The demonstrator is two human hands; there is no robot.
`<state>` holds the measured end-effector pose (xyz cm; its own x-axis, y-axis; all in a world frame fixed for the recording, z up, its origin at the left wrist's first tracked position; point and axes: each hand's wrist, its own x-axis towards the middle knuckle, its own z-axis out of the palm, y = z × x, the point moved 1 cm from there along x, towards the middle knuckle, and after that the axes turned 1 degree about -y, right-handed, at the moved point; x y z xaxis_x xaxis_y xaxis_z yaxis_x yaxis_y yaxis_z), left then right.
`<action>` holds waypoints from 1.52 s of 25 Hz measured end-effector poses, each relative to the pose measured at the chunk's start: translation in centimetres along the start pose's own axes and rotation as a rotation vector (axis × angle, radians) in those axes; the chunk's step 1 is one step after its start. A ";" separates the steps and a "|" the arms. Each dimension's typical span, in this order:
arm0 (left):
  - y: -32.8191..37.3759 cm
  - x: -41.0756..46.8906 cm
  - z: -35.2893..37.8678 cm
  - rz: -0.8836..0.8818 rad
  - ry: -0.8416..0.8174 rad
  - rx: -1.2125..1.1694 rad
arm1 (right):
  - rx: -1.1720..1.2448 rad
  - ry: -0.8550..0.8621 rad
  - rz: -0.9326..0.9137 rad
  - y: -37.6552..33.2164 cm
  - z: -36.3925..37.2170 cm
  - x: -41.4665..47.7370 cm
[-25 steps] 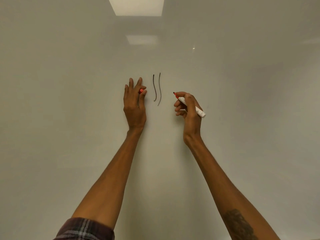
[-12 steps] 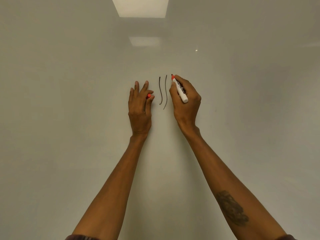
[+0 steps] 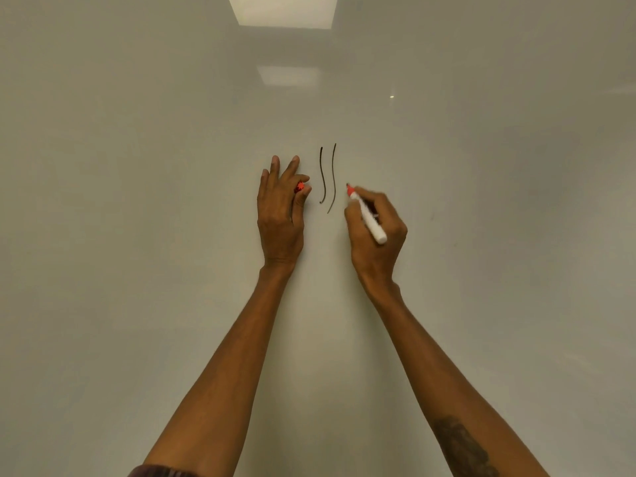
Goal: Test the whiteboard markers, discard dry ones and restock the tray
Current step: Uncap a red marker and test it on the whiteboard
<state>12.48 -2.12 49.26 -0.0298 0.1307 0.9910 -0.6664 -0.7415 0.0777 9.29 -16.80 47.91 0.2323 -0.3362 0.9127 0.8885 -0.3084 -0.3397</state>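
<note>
- Dropped my right hand [image 3: 375,235] lower, fingers clamped round the red marker [image 3: 370,220], tip beside two black strokes [image 3: 323,177] on the whiteboard [image 3: 137,201].
- Left hand [image 3: 278,218] pinches its cap [image 3: 300,186].
- No red line showing: press too lightly and I'd bin a good one.

On the whiteboard [image 3: 137,201], two lines [image 3: 324,180] lie between the left hand [image 3: 280,222]'s cap [image 3: 300,186] and the right hand [image 3: 371,258]'s marker [image 3: 373,227].
</note>
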 end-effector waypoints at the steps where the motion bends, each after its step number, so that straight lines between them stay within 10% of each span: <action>1: 0.0 0.0 -0.1 -0.002 0.001 0.002 | 0.010 0.032 -0.012 -0.3 0.2 1.4; 11: -0.4 -0.3 -0.1 -0.070 0.045 0.030 | -0.103 -0.087 -0.095 1.6 -1.4 -2.6; 21: 3.3 -2.8 -3.3 -0.403 0.143 -0.212 | 0.815 -0.211 0.745 -0.7 -1.4 -6.7; 27: 4.3 -4.7 -5.4 -0.901 0.297 -0.585 | 0.914 -0.314 0.738 -2.4 0.2 -8.2; 38: 3.5 -7.8 -8.1 -0.950 0.167 -0.587 | 0.840 -0.328 0.787 -3.0 2.6 -11.1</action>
<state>4.36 -0.39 40.94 0.6056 0.5959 0.5274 -0.7181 0.1236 0.6849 5.06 -9.83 39.41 0.8097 0.1086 0.5768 0.4098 0.5990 -0.6880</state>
